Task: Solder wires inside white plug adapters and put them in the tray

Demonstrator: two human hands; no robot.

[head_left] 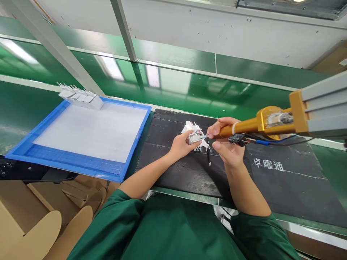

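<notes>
**White casing [194, 138]: probably light and stiff; hold by the outer walls**

Position: over the black mat [187, 180] on the worktop [334, 160], in front of the person. Whether its underside touches the mat cannot be told.

Left hand [179, 147]: fingers closed around the casing, gripping it by the sides, hollow face uncovered. Right hand [231, 153]: fingers around the narrow end of a gold-coloured tool [248, 125], its thin tip at the casing's hollow; actual contact too small to tell.

Handling (judged): small rigid shell, likely plastic, light, perhaps slightly slick. Shell should bear a firm pinch; the thin white prongs [194, 125] beside it look fragile, so keep fingers off them. Best hold: opposite side walls, low down, rim left free.

Nearby: black tweezers [209, 159], apparently, just beside the casing.
</notes>
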